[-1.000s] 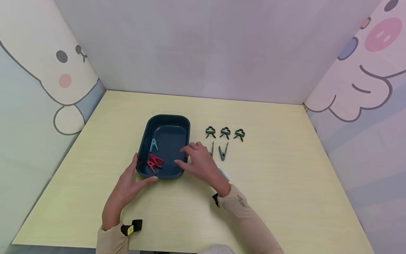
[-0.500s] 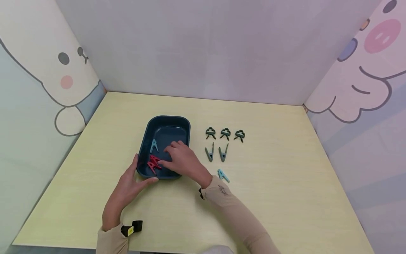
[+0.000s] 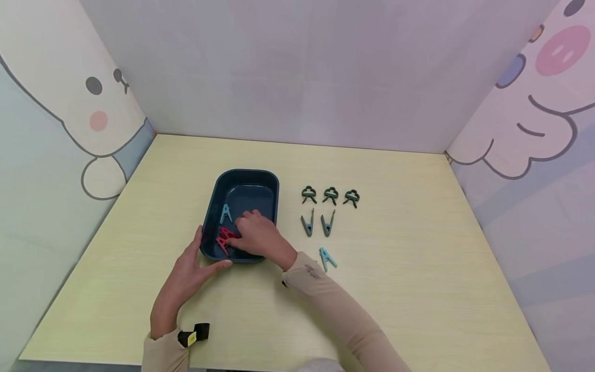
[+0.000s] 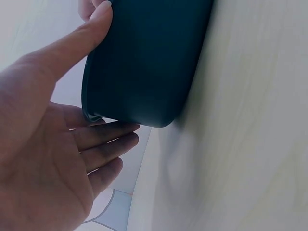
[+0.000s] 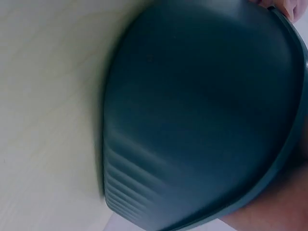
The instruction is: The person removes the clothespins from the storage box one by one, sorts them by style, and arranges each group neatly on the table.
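A dark blue plastic tray (image 3: 251, 177) stands on the table at the left of centre, holding red clothespins (image 3: 222, 245) and one light blue clothespin (image 3: 225, 213). My left hand (image 3: 185, 275) steadies the tray's near-left corner: the thumb touches the front rim, and in the left wrist view the fingers (image 4: 108, 153) lie nearly straight along the side wall. Inside the tray, my right hand (image 3: 260, 235) reaches down at the red clothespins, thumb tip overlapping them. Its fingertips are hidden, so I cannot tell whether it pinches one. The right wrist view is mostly filled by the tray's outer wall (image 5: 202, 106).
Right of the tray, three dark green clips (image 3: 330, 195) stand in a row. Nearer lie two grey-green clothespins (image 3: 307, 225) side by side, then a light blue clothespin (image 3: 327, 258) by the right sleeve. Walls with cartoon prints border the table (image 3: 432, 258).
My right hand has moved left and down into the tray, to the red clothespins. The light blue clothespin on the table has come out from behind the right arm. My left hand stays put.
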### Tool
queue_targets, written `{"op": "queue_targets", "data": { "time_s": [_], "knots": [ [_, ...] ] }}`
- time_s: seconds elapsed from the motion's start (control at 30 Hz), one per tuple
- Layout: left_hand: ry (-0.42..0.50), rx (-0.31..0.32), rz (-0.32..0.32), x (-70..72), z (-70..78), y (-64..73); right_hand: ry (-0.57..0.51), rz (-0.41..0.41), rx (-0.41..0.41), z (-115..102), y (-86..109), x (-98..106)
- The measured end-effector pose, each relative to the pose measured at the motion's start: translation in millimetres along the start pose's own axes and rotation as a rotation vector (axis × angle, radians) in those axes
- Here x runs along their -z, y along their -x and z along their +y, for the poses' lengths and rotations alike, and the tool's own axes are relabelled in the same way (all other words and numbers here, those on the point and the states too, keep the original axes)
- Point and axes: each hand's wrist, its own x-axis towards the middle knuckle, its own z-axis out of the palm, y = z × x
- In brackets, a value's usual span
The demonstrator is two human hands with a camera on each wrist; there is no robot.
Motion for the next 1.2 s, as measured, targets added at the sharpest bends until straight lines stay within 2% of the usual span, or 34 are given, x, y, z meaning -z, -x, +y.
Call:
{"op": "queue_targets", "data": {
  "time_s": [0.37, 1.2],
  "knots": [
    [-0.002, -0.008, 0.005, 0.5, -0.1, 1.1, 0.012, -0.061, -0.022, -3.5, -6.4, -10.9],
    [0.007, -0.009, 0.004, -1.0, -1.5, 0.4, 0.006, -0.056, -0.058, -3.6, -9.0, -15.2]
  ]
}}
